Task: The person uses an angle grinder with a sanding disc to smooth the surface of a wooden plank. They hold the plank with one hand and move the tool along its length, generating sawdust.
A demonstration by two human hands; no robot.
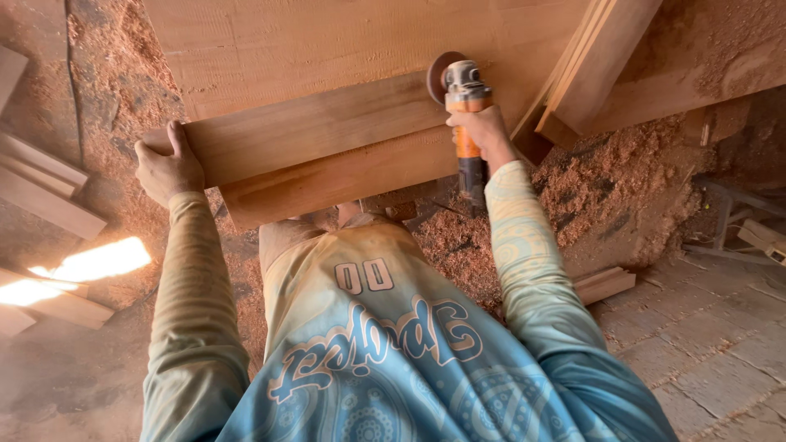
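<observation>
My left hand grips the left end of a long wooden board that lies across another board beneath it. My right hand is closed around the body of an orange and grey angle grinder. The grinder's round sanding disc rests at the right end of the upper board. Both my arms wear long patterned sleeves in beige and blue.
A wide wooden panel lies beyond the boards. Slanted planks lean at the upper right. Heaps of sawdust cover the ground. Loose wood offcuts lie at the left, a small block at the right, stone paving further right.
</observation>
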